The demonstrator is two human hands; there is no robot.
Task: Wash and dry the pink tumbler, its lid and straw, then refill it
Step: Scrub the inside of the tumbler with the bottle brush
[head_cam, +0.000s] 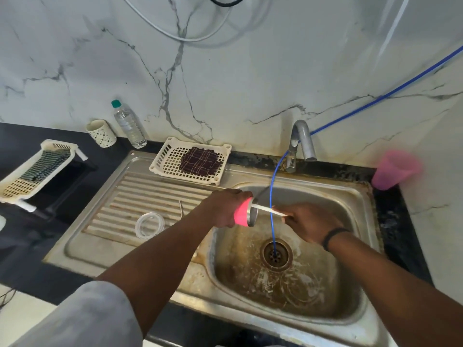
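Your left hand wraps round the pink tumbler with a steel rim, holding it on its side over the stainless sink basin, mouth pointing toward your right hand. Probably tipped so water runs out and the inside is reachable. Right hand, fingers curled, pinches the end of a thin white rod whose far end goes into the tumbler mouth; whether it's the straw or a brush handle, can't tell. Judgement: wash stage, interior being scrubbed or rinsed; drying and refill not started.

Left of your left hand, on the ribbed steel drainboard, lies the clear round plastic lid, flat, apart from the tumbler, likely parked for its own wash. Just beyond it, a thin bent metal piece, maybe a straw, too small to confirm.

Beyond your left hand, a white plastic lattice tray carries a dark checked cloth, handy for drying. A thin blue hose passes between your hands down into the drain; mind snagging it. The curved metal tap sits beyond your right hand; no flow visible. Basin is stained brown, looks wet and slick. A translucent pink plastic cup stands on the dark surface to the far right; a clear water bottle with a green cap stands far left, possibly the refill source.
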